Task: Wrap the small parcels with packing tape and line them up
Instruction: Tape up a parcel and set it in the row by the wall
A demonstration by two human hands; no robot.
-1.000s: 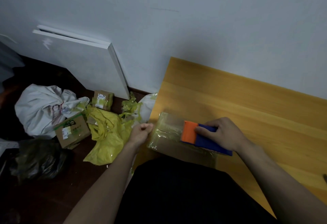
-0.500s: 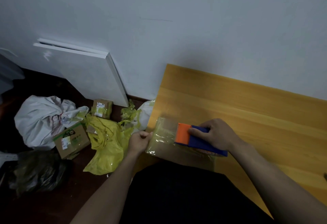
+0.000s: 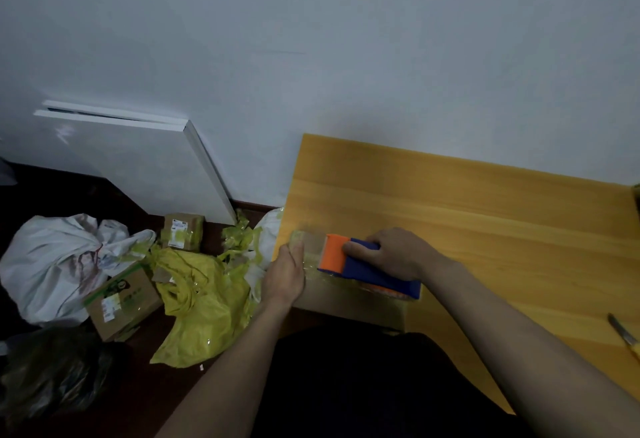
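Observation:
A flat brown cardboard parcel (image 3: 349, 302), glossy with clear tape, lies at the near left corner of the wooden table (image 3: 485, 216). My right hand (image 3: 398, 254) grips a blue and orange tape dispenser (image 3: 360, 269) that rests on top of the parcel. My left hand (image 3: 287, 273) holds the parcel's left end, fingers curled over its edge. Two other small boxes sit on the floor at the left: one with a green print (image 3: 121, 299) and one with a white label (image 3: 181, 231).
White sacks (image 3: 52, 261), a yellow plastic bag (image 3: 204, 302) and a dark bag (image 3: 45, 375) litter the floor on the left. White boards (image 3: 131, 160) lean against the wall. A knife (image 3: 623, 333) lies at the table's right edge.
My right hand has slid the dispenser leftward along the parcel. My left hand moved from beside the parcel onto its left end and took hold of it.

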